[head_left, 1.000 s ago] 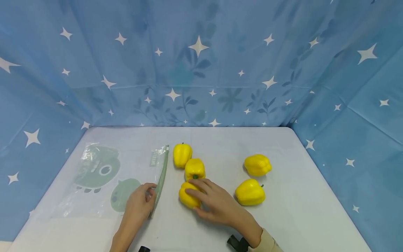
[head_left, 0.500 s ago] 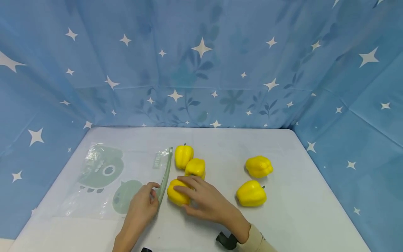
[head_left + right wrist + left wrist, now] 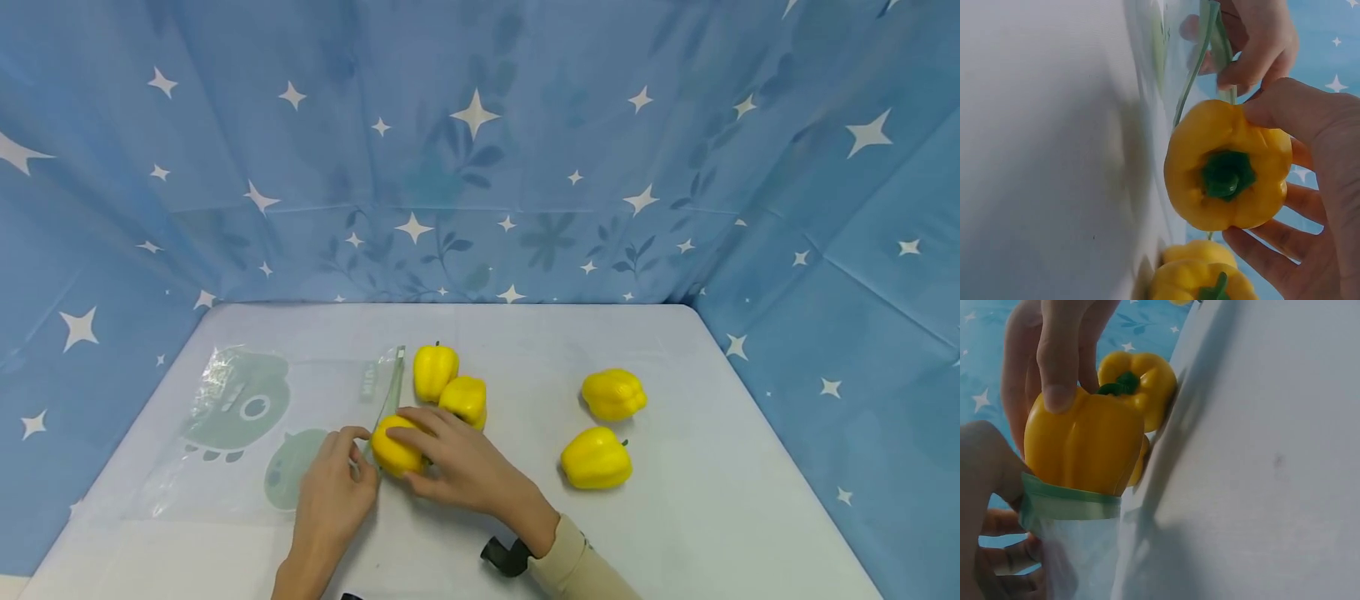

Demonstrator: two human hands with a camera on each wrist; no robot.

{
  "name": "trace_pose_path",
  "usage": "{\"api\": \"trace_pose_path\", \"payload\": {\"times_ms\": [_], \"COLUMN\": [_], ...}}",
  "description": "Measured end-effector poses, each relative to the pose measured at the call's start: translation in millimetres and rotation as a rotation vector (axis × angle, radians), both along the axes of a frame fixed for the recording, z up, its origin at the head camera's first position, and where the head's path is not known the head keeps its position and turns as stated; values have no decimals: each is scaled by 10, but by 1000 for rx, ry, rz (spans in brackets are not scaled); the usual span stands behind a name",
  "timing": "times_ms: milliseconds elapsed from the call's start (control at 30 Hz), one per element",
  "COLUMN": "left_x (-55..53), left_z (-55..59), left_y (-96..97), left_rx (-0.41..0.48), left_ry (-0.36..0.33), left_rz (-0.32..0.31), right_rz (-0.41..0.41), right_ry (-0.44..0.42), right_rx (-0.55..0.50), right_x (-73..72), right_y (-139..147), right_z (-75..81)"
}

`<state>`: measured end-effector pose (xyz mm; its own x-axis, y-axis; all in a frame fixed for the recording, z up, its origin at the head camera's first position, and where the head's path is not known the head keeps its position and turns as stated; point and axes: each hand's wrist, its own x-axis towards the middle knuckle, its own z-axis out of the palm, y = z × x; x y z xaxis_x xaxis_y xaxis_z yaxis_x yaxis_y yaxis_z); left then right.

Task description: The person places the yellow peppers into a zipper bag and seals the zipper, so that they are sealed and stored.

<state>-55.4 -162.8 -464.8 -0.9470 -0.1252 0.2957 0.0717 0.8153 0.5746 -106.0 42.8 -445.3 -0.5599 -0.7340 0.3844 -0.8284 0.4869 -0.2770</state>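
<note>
My right hand [image 3: 468, 467] grips a yellow bell pepper [image 3: 393, 447] with thumb and fingers on its sides. In the right wrist view its green stem [image 3: 1227, 176] faces the camera. My left hand [image 3: 333, 487] pinches the green-edged mouth of a clear zip bag [image 3: 341, 375], printed with pale green cartoon shapes. As the left wrist view shows, the pepper's lower end is right at the bag's green zip strip [image 3: 1075, 503], which overlaps it. The mouth is parted beside the pepper in the right wrist view. The rest of the bag lies flat on the table.
Two more yellow bell peppers stand close behind the right hand, one nearer [image 3: 465, 398] and one farther back [image 3: 435, 372]. On the right side lie another two, a back pepper [image 3: 613, 394] and a front pepper [image 3: 596, 458]. A blue star-patterned curtain [image 3: 480, 167] surrounds the white table [image 3: 712, 517].
My right hand has carried the pepper leftward, away from the other two, up to the bag's mouth. My left hand has stayed at the bag's edge, which is now drawn apart.
</note>
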Motion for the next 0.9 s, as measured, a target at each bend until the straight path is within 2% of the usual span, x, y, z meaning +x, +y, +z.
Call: {"api": "trace_pose_path", "payload": {"times_ms": [133, 233, 433, 633, 800, 900], "left_x": [-14, -27, -47, -68, -64, -69], "left_z": [-27, -46, -82, -107, -124, -131], "left_y": [1, -3, -15, -40, -60, -66], "left_rx": [3, 6, -6, -50, -63, -76], "left_ry": [130, 198, 245, 285, 303, 308], "left_rz": [15, 24, 45, 86, 115, 124], "right_rz": [-14, -29, -64, -89, -102, -109], "right_ry": [-20, -62, -145, -156, -191, -256], "right_rx": [14, 22, 10, -46, -150, -251], "right_x": [-42, -69, -119, -116, -62, -29], "right_y": [-55, -95, -192, -287, -379, -434], "right_z": [-10, -13, -54, -123, -222, -286]}}
